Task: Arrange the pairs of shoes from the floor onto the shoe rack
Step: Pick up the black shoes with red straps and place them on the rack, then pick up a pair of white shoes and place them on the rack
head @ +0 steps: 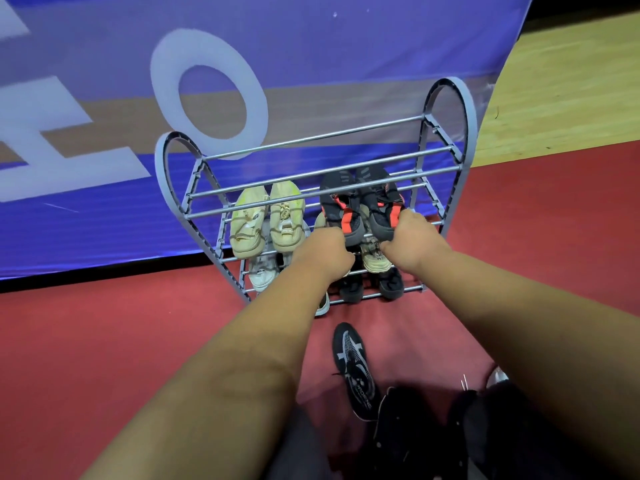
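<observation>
A grey metal shoe rack (446, 157) stands against a blue banner. On its second shelf, at the right, lies a pair of black shoes with red-orange straps (360, 199). My left hand (323, 254) grips the heel of the left shoe and my right hand (408, 233) grips the heel of the right one. A pale yellow pair (266, 220) sits on the same shelf to the left. Lower shelves hold a white shoe (261, 271), a beige shoe (372, 254) and black shoes (389, 284). A black shoe with a white pattern (353, 365) lies on the red floor.
The blue banner (242, 46) with big white letters hangs right behind the rack. Red carpet (104, 341) runs in front; wooden floor (561, 81) lies at the right. Dark shoes or clothing (408, 438) sit by my legs at the bottom, with a white shoe tip (497, 375) nearby.
</observation>
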{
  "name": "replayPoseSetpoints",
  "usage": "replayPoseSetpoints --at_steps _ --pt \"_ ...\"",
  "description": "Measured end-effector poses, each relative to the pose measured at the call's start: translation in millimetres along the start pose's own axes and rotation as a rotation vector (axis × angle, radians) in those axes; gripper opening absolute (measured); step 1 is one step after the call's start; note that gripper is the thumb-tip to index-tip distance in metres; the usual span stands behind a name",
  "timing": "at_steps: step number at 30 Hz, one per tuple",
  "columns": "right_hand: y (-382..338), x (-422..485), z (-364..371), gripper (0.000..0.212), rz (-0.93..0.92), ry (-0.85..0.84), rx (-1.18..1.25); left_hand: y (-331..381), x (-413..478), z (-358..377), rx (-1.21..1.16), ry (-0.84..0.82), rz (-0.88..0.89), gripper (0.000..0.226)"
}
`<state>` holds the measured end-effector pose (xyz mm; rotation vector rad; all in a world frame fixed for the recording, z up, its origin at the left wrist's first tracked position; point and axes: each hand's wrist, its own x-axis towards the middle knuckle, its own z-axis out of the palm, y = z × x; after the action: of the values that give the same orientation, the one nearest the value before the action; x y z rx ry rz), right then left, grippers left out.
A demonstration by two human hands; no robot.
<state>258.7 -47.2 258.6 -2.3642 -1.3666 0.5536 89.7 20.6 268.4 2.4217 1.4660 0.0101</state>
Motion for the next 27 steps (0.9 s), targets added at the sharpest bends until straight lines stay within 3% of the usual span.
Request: replayPoseSetpoints --at_steps 6,10,16,18,21,24,27 --pt "-7.1 -48.5 -18.3 0.023 -0.128 -0.171 -0.181 13.9 -41.0 -18.8 0.12 -0.179 0.057 0.024" --pt "3.1 -76.8 6.5 0.031 -0.072 -0.295 -0.247 16.8 -74.3 7.9 0.006 -0.365 -0.036 0.025" --pt "74.3 -105.2 99.0 0.036 0.103 -0.48 -0.206 -12.6 -114.6 128.5 0.029 -0.641 -0.131 0.03" --pt "99.6 -119.0 128.3 0.044 0.194 -0.545 -0.174 -29.8 -123.1 181.7 0.001 -0.675 -0.195 0.041" --pt "136.2 -137.2 169.4 0.033 0.333 -0.62 -0.122 -49.4 -138.8 258.8 -0.012 -0.739 -0.275 0.046" --pt "167.6 -154.5 200.2 0.036 0.428 -0.714 -0.121 -38.7 -170.8 286.1 -0.036 -0.796 -0.216 0.044" --pt "182.1 -164.5 211.6 0.045 0.392 -0.777 -0.214 -35.1 -191.7 324.0 -0.065 -0.834 -0.246 0.073"
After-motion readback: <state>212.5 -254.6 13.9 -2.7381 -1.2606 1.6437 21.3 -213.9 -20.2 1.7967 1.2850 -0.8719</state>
